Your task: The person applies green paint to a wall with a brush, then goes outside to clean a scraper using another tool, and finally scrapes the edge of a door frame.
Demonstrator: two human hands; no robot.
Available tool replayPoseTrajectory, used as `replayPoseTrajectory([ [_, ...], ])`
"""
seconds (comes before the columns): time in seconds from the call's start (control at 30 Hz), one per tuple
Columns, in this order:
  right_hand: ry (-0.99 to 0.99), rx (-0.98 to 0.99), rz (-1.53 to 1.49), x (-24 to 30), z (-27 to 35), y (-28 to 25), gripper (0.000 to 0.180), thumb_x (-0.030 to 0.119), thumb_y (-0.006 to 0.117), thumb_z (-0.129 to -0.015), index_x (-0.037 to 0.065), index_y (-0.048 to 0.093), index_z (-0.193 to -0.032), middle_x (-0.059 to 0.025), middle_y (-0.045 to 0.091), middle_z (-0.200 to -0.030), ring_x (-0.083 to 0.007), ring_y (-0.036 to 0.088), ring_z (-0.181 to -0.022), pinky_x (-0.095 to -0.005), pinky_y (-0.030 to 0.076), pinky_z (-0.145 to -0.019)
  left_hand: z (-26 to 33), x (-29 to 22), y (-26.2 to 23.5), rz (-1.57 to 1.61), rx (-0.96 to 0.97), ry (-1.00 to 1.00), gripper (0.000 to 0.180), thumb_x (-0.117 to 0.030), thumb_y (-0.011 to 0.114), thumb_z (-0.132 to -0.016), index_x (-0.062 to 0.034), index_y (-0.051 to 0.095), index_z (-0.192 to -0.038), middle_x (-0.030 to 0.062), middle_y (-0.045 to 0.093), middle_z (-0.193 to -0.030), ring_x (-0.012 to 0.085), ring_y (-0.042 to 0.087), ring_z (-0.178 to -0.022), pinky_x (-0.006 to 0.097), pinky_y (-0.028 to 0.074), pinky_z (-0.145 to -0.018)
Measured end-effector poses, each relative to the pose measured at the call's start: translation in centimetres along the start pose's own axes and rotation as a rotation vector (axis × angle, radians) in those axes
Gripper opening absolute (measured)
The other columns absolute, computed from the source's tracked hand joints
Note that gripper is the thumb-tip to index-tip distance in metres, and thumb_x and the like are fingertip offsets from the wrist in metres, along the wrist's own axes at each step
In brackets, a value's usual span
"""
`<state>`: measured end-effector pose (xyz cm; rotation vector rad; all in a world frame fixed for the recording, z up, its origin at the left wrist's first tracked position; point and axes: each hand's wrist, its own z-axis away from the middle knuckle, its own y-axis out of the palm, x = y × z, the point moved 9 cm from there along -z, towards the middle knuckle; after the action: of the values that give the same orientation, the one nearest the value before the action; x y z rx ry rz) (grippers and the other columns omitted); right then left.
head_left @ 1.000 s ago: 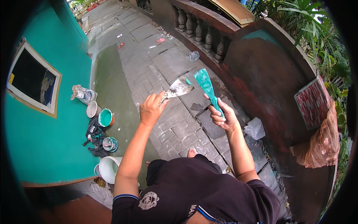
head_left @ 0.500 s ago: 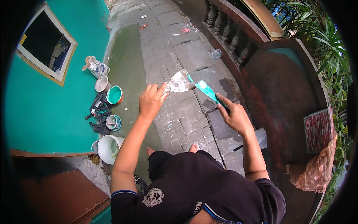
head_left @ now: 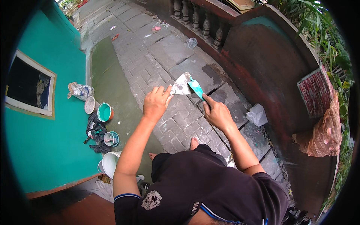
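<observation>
A broad metal scraper (head_left: 180, 86), its blade fanning out to the right beyond the fingertips of a left hand (head_left: 155, 102) closed on its handle, meets the tip of a teal-coated scraper (head_left: 196, 87) above a paved path (head_left: 170, 127). The right hand (head_left: 217, 115) grasps the second tool by its handle (most of which the fingers hide), its blade pointing up and to the left, away from the grip. Farther left, a bucket of teal paint (head_left: 104, 112) stands near a teal wall (head_left: 41, 150).
</observation>
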<state>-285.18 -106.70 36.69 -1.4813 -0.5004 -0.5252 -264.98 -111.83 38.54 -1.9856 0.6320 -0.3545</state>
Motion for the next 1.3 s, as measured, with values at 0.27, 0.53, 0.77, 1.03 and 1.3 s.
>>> replayPoseTrajectory([
  [0.27,0.305,-0.232,-0.141,-15.9,-2.0,-3.8,0.042,0.027,0.045,-0.097,0.001,0.055,-0.128,-0.0314,0.062,-0.111,-0.0446,0.058,-0.109,-0.0476,0.045,-0.095,-4.8,-6.6,3.0,0.123,-0.014,0.136,0.039,-0.027,0.075,-0.076,-0.0140,0.067,-0.111,0.0021,0.053,-0.081,0.0197,0.055,-0.076,0.034,0.050,-0.064],
  [0.53,0.185,-0.123,-0.312,-10.8,2.2,-3.0,0.045,0.031,0.054,-0.096,0.008,0.053,-0.134,-0.0249,0.064,-0.114,-0.0392,0.061,-0.110,-0.0408,0.046,-0.094,-3.8,-5.9,5.7,0.077,0.097,0.117,0.038,-0.032,0.070,-0.081,-0.0114,0.066,-0.113,0.0032,0.055,-0.086,0.0203,0.056,-0.086,0.034,0.051,-0.069],
  [0.77,0.425,-0.092,0.104,-21.2,-1.2,-0.7,0.041,0.036,0.048,-0.097,-0.001,0.058,-0.112,-0.0328,0.063,-0.105,-0.0467,0.060,-0.103,-0.0501,0.048,-0.086,-2.3,-2.5,3.9,0.092,0.040,-0.004,0.039,-0.033,0.070,-0.081,-0.0136,0.067,-0.114,0.0022,0.055,-0.086,0.0198,0.056,-0.085,0.034,0.051,-0.069],
  [1.03,0.340,0.187,-0.395,-11.4,-3.2,0.6,0.040,0.038,0.048,-0.100,0.002,0.057,-0.088,-0.0101,0.056,-0.065,-0.0192,0.059,-0.063,-0.0368,0.046,-0.056,-1.0,-0.3,2.6,0.043,0.009,0.003,0.039,-0.030,0.073,-0.078,-0.0144,0.067,-0.114,0.0012,0.055,-0.084,0.0190,0.056,-0.082,0.034,0.051,-0.067],
  [1.3,0.194,0.047,-0.543,-5.2,-2.3,0.2,0.041,0.037,0.045,-0.103,0.004,0.055,-0.080,-0.0008,0.050,-0.059,-0.0097,0.048,-0.043,-0.0271,0.037,-0.040,1.1,3.4,3.0,0.021,0.049,-0.122,0.040,-0.031,0.070,-0.080,-0.0129,0.066,-0.115,0.0016,0.057,-0.087,0.0193,0.057,-0.087,0.034,0.051,-0.071],
])
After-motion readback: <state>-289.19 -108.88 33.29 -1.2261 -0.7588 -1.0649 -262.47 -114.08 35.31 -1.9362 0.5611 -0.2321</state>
